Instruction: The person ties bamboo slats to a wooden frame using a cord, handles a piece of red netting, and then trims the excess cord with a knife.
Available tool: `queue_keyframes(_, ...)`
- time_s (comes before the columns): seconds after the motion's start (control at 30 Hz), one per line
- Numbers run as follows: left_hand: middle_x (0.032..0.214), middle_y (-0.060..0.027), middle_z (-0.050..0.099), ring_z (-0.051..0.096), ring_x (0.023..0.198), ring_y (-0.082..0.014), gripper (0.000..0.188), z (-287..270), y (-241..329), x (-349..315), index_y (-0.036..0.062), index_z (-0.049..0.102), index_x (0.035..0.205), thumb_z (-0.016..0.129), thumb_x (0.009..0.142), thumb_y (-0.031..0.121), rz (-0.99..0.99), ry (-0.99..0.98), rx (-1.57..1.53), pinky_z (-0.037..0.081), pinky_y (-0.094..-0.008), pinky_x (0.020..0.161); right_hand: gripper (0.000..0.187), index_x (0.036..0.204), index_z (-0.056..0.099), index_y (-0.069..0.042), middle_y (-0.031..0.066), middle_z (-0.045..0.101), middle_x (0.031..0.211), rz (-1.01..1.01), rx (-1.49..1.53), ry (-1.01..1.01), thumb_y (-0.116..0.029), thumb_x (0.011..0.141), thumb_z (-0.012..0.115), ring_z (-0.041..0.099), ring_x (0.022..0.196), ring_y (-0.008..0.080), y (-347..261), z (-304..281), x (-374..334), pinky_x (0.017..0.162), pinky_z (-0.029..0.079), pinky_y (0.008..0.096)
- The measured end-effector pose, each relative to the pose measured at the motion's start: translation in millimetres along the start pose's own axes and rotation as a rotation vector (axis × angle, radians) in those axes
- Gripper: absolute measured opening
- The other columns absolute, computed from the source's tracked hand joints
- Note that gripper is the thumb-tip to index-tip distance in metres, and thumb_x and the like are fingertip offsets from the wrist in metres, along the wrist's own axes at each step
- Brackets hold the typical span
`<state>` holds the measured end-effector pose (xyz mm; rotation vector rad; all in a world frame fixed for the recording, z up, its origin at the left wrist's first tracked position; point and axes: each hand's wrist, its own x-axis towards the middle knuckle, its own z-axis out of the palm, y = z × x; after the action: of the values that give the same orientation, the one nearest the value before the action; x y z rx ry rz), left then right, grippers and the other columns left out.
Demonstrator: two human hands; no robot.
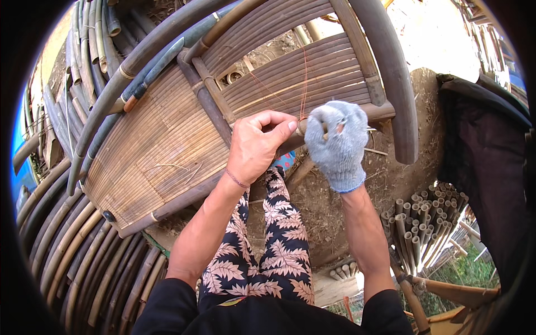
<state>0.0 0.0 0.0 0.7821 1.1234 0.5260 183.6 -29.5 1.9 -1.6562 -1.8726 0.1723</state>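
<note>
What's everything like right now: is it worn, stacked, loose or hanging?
Left hand: bare, thumb and forefinger together
Right hand: gloved, fingers curled
Grey knit glove: worn, holed
Orange thread: drawn nearly straight
Slatted bamboo seat: loose strips on it
Bamboo poles: stacked
Bamboo tubes: bunched together
Dark cloth: draped

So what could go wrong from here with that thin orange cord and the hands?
The thin orange cord stretches across the bamboo slats, so it might snag on an edge. The left hand is bare, so a hard pull on the cord could chafe it. The grey glove on the right hand seems to have a hole, which might catch the cord.
</note>
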Motion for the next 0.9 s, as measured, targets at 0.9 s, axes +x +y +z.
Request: queue_keyframes(0.9, 0.085, -0.0077, 0.07, 0.068, 0.075, -0.0142, 0.013, 20.9, 8.3, 1.4, 0.0019, 0.072, 0.096, 0.074, 0.084, 0.006, 0.327, 0.161, 0.286, 0.053, -0.0283, 0.064, 0.021, 0.097, 0.066, -0.012, 0.0078, 0.066, 0.093, 0.238, 0.272, -0.075, -0.009, 0.078, 0.074, 0.064, 0.093, 0.0304, -9.3, 6.5, -21.9, 0.083, 0.049, 0.0425)
